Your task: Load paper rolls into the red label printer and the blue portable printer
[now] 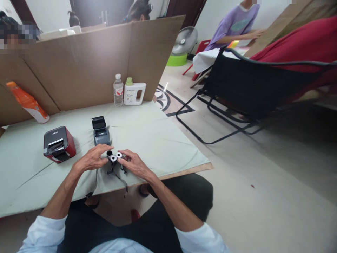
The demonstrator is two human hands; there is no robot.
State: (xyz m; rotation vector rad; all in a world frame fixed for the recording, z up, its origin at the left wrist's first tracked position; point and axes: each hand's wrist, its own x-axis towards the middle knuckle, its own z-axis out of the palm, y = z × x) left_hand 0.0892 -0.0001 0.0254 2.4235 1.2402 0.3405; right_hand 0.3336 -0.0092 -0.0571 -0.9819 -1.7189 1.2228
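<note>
Several small rolls stand close together near the table's front edge. One is a black-topped roll (109,153); beside it are two white rolls with dark centre holes, the front white roll (113,159) and the right white roll (119,155). Loose black ribbon (121,180) trails from them over the edge. My left hand (93,158) curves around the black-topped roll from the left, thumb and fingers apart; contact is unclear. Thumb and forefinger of my right hand (135,164) close on the right white roll. Just behind, a small dark label printer (101,136) stands with its lid up.
A red and black printer (60,144) sits left on the pale-green covered table (158,140). An orange-capped bottle (28,103), a clear water bottle (118,91) and a white jug (134,94) line the cardboard partition (92,66). Right of the table is a black folding chair (237,80). People sit beyond.
</note>
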